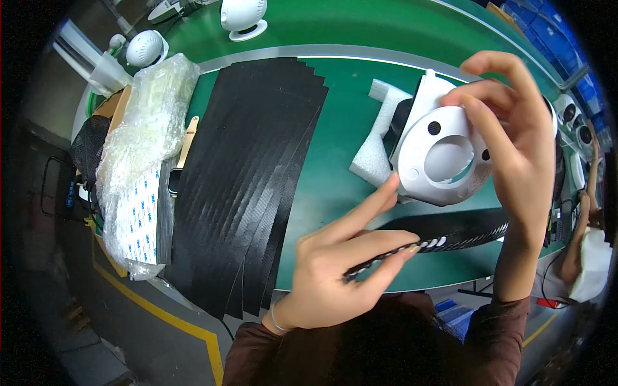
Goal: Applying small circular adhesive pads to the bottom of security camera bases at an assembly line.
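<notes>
A white ring-shaped base [412, 154] is tilted up in my right hand [515, 122], whose thumb and fingers grip its upper right rim. Two round black pads [434, 128] show on the ring, and a pale round spot lies at its lower left. Between thumb and fingers of my left hand [341, 273] is pinched a bent black sheet [460, 239], with a row of light openings along its edge. The left index fingertip reaches the ring's lower left rim. Behind the base stands a white foam block [373, 148] beside a white and black part, partly hidden.
Fanned black textured sheets [251, 167] cover the green table's left part. Left of them lie a bubble-wrapped bundle [151, 103] and a white sheet with blue print [141, 219]. White round devices [244, 14] stand on the far green surface. Another person's arm [576, 235] shows at far right.
</notes>
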A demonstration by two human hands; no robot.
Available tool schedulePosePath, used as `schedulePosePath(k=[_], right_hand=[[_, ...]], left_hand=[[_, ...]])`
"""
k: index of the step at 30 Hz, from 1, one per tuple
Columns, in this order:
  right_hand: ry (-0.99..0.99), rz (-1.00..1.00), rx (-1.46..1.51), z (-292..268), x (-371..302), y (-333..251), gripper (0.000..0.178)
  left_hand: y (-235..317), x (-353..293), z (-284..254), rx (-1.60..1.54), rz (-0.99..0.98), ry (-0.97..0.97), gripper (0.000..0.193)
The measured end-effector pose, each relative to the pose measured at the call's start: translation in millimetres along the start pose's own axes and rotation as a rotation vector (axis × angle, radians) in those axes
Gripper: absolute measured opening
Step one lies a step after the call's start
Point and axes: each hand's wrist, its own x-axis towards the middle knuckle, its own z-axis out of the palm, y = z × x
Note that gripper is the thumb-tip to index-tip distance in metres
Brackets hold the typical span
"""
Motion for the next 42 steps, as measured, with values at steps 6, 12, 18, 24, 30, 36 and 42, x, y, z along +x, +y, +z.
schedulePosePath(k=[6,12,18,24,30,36,42], right_hand=[[-0.237,-0.252,-0.268,-31,-44,-14,0.02],[-0.306,-0.154,-0.165,-15,-70,5,0.019],[-0.255,-0.185,-0.189,-7,-74,11,0.014],[-0.272,-0.163,-0.107,-8,-77,5,0.014],[-0.232,-0.171,-0.055,-11,-80,6,0.015],[-0.089,-0.353,-0.184,-10,-85,2,0.02],[-0.016,-0.36,-0.212,-8,-90,4,0.019]], left_hand=[[3,3,-8,0.035,0.026,-0.006,0.014],[7,1,-11,0.031,-0.1,0.04,0.013],[24,1,-1,0.783,0.29,0.244,0.039],[16,3,10,0.671,0.283,0.044,0.014],[15,8,5,0.375,0.201,-0.07,0.01],[16,10,11,0.29,0.137,-0.043,0.01],[14,10,14,0.222,0.103,-0.031,0.009]])
